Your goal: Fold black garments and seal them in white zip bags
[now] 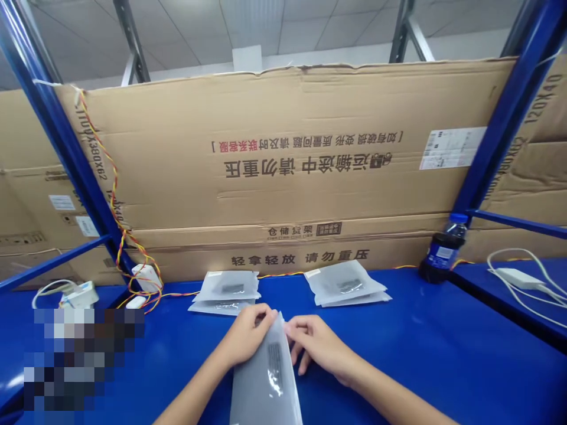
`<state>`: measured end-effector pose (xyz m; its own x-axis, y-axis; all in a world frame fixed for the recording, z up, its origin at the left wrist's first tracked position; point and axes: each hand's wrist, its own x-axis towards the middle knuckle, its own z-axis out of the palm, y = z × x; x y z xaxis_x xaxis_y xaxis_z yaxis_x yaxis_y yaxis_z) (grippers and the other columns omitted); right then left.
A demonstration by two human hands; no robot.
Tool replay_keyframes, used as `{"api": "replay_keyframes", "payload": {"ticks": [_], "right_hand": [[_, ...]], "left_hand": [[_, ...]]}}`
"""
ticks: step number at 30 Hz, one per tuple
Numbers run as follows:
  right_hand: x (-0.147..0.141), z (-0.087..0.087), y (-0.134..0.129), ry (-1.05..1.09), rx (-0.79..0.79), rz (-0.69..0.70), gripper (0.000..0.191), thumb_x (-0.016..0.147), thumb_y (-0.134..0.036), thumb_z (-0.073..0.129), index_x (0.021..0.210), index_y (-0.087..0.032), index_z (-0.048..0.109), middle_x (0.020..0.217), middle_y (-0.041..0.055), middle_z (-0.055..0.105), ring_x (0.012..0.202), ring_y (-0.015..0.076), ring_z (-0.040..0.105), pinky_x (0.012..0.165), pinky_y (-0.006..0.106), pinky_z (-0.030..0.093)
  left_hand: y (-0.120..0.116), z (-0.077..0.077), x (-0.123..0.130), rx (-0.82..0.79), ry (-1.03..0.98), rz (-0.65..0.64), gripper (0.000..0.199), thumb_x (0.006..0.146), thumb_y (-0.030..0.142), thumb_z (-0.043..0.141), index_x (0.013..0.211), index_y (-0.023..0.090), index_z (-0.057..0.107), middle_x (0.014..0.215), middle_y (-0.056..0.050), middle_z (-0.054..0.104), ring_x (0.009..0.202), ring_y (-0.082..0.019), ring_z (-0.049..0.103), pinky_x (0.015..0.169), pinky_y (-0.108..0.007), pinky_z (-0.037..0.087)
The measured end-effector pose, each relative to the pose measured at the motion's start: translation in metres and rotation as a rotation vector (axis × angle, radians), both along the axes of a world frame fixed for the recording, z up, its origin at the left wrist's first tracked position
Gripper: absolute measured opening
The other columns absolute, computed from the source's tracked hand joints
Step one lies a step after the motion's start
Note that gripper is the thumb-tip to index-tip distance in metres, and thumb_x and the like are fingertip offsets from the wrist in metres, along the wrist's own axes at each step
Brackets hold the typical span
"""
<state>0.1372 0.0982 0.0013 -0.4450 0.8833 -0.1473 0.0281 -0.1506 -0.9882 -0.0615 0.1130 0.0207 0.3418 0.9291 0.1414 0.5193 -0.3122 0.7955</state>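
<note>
A frosted plastic bag (263, 386) with a dark printed label lies at the bottom centre, its far end raised between my hands. My left hand (252, 333) is closed on the bag's far left corner, thumb on top. At the far right edge, my right hand (312, 345) pinches the bag with thumb and forefinger, its other fingers curled below. Beyond my left hand lies a small stack of similar frosted bags (228, 289). Another such stack (348, 283) sits further right, near the cardboard. What the bag holds is hard to make out.
A blue shelf surface (398, 354) spans the view, with blue posts at both sides. Cardboard (266, 200) stands behind. A dark bottle (444, 251) is at the back right. White adapters (147, 278) and twisted wires are at the left, a white cable (522, 280) at the right.
</note>
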Motion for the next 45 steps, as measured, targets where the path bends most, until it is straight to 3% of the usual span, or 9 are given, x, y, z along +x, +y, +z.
{"api": "replay_keyframes", "payload": {"ticks": [3,10,19,22,25,30,34,39,45], "right_hand": [[-0.001,-0.004,0.001,-0.038,0.033,-0.040,0.051,0.074,-0.068,0.071,0.067,-0.020,0.056,0.060,-0.0007,0.062,0.052,0.0135,0.062,0.043,0.022,0.048],[0.003,-0.005,0.003,-0.081,0.057,-0.072,0.021,0.068,-0.041,0.063,0.064,-0.023,0.052,0.053,-0.0036,0.058,0.044,0.0111,0.055,0.037,0.019,0.036],[0.000,0.005,-0.023,-0.136,0.194,0.201,0.001,0.066,-0.022,0.056,0.066,-0.022,0.057,0.054,-0.0052,0.059,0.046,0.0109,0.054,0.046,0.021,0.040],[0.005,0.010,-0.025,-0.195,0.259,0.261,0.008,0.068,-0.017,0.057,0.062,-0.021,0.054,0.054,-0.0053,0.057,0.050,0.0108,0.053,0.050,0.022,0.038],[0.011,0.015,-0.021,-0.239,0.313,0.269,0.015,0.073,-0.019,0.059,0.059,-0.021,0.053,0.054,-0.0045,0.054,0.053,0.0112,0.050,0.054,0.023,0.036],[0.011,0.013,-0.014,-0.171,0.383,0.040,0.022,0.086,-0.041,0.066,0.079,-0.020,0.066,0.062,-0.0049,0.050,0.056,0.0114,0.041,0.055,0.025,0.032],[0.007,0.003,-0.009,-0.192,0.325,0.086,0.032,0.083,-0.051,0.073,0.079,-0.019,0.070,0.055,-0.0061,0.046,0.054,0.0114,0.036,0.053,0.026,0.028],[0.004,-0.002,-0.009,-0.412,0.295,-0.079,0.024,0.074,-0.040,0.079,0.079,-0.020,0.068,0.048,-0.0089,0.039,0.052,0.0110,0.029,0.052,0.028,0.019],[-0.003,0.006,-0.017,-0.261,0.398,0.091,0.017,0.071,-0.030,0.074,0.070,-0.019,0.062,0.063,-0.0041,0.055,0.062,0.0126,0.041,0.057,0.026,0.030]], "left_hand": [[-0.008,-0.006,0.012,-0.022,0.002,-0.037,0.043,0.097,0.054,0.047,0.070,0.021,0.054,0.071,0.000,0.059,0.071,-0.018,0.050,0.070,-0.029,0.040],[-0.012,-0.008,0.017,0.016,-0.001,0.014,0.041,0.096,0.049,0.051,0.069,0.020,0.059,0.072,-0.002,0.066,0.072,-0.020,0.057,0.070,-0.029,0.044],[0.022,0.013,-0.037,0.241,0.014,0.295,0.043,0.098,0.050,0.046,0.067,0.022,0.054,0.068,-0.002,0.060,0.070,-0.022,0.056,0.068,-0.032,0.042],[0.025,0.012,-0.043,0.254,0.032,0.309,0.042,0.098,0.049,0.047,0.068,0.021,0.058,0.069,-0.003,0.064,0.070,-0.023,0.059,0.069,-0.033,0.044],[0.022,0.008,-0.037,0.256,0.046,0.292,0.042,0.099,0.048,0.046,0.074,0.020,0.064,0.073,-0.004,0.068,0.073,-0.023,0.061,0.072,-0.034,0.045],[0.008,0.006,-0.016,0.262,0.078,0.236,0.044,0.101,0.046,0.044,0.069,0.020,0.059,0.067,-0.002,0.063,0.068,-0.020,0.057,0.068,-0.032,0.041],[-0.006,0.003,0.003,0.270,0.132,0.173,0.043,0.103,0.042,0.044,0.067,0.021,0.057,0.068,-0.002,0.064,0.067,-0.020,0.056,0.068,-0.031,0.041],[-0.021,-0.002,0.017,0.313,0.183,0.135,0.040,0.105,0.038,0.043,0.076,0.022,0.064,0.083,-0.007,0.070,0.079,-0.022,0.064,0.077,-0.033,0.047],[-0.034,0.008,0.022,0.464,0.246,0.079,0.036,0.107,0.035,0.040,0.095,0.022,0.072,0.122,-0.011,0.072,0.101,-0.024,0.068,0.088,-0.036,0.051]]}}
